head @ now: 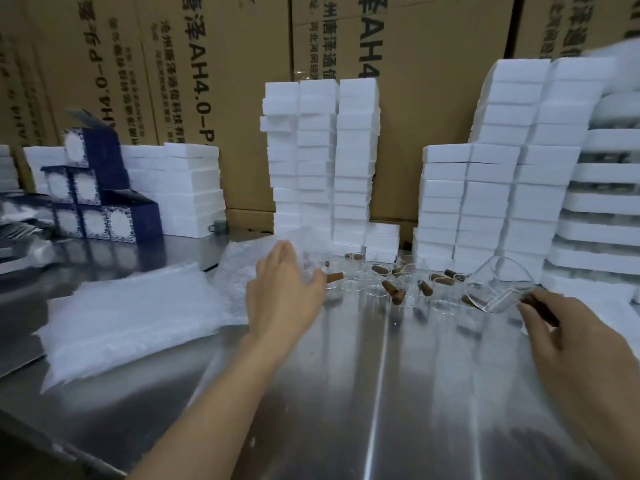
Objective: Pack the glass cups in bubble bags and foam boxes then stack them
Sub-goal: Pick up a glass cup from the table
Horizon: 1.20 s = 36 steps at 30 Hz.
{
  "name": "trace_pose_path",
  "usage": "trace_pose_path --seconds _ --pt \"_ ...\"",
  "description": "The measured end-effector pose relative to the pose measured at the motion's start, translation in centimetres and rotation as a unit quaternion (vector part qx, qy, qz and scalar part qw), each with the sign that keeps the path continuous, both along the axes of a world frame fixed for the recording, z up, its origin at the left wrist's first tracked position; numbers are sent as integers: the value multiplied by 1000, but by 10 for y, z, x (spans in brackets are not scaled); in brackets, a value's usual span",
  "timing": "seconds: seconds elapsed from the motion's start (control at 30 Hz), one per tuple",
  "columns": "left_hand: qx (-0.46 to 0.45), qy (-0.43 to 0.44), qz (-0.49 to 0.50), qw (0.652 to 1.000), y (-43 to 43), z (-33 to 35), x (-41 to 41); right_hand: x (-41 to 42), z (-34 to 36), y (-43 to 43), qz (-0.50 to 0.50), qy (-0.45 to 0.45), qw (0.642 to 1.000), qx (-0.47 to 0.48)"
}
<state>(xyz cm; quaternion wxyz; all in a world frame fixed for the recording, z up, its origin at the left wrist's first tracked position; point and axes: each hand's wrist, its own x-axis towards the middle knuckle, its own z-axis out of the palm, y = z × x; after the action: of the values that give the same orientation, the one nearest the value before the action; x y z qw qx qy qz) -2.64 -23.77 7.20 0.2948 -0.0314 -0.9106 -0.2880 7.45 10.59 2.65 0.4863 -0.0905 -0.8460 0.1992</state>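
Observation:
My right hand [568,341] grips the brown handle of a clear glass cup [498,285] and holds it tilted above the steel table [381,393]. Several more glass cups with brown handles [391,282] stand or lie in a cluster at the table's middle, behind both hands. My left hand [284,292] reaches forward and pinches a blurred translucent bubble bag [294,244] between thumb and fingers, just left of the cups. A pile of flat bubble bags [131,313] lies on the table at the left. White foam boxes [322,161] stand stacked behind the cups.
Taller foam box stacks [502,188] fill the right side, with shorter ones at the back left [187,188]. Dark blue patterned gift boxes [97,202] are piled at the left. Brown cardboard cartons [214,64] form the back wall.

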Motion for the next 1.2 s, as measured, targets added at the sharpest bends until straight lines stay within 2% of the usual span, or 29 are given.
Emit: trace_pose_path --seconds 0.07,0.17,0.23,0.27,0.33,0.47,0.6,0.73,0.8,0.9,1.0,1.1,1.2 --pt "-32 -32 -64 997 28 -10 8 1 -1 -2 0 11 1000 -8" --pt "-30 -173 -183 967 57 -31 20 1 -4 -2 0 9 1000 -19" --pt "-131 -248 -227 933 69 -49 27 1 -4 -3 5 4 1000 -23" --pt "-186 -255 -238 919 73 -56 29 1 -4 -3 9 0 1000 -22" --pt "-227 -231 -249 913 75 -62 31 1 -3 -5 15 -8 1000 -17" --pt "-215 -182 -240 929 80 -50 29 -2 -6 -3 14 -17 1000 -21" --pt "-287 -201 -192 917 88 -35 16 -6 -9 -1 18 -20 999 -19" --pt "-247 -248 -207 914 99 -24 -9 -4 -8 -5 36 -20 999 -25" --pt "-196 -246 -218 924 107 -24 -16 -3 -6 -7 50 5 998 -45" --pt "-114 -180 -227 950 118 -36 -11 -1 -1 -10 84 46 993 -76" --pt "-147 -102 -227 957 121 -51 -2 1 -1 -17 113 16 991 -68" --pt "-113 -82 -241 960 118 -51 0 0 -1 -20 113 0 992 -51" --pt "-91 -51 -231 967 117 -46 -1 -2 0 -21 130 14 988 -76"
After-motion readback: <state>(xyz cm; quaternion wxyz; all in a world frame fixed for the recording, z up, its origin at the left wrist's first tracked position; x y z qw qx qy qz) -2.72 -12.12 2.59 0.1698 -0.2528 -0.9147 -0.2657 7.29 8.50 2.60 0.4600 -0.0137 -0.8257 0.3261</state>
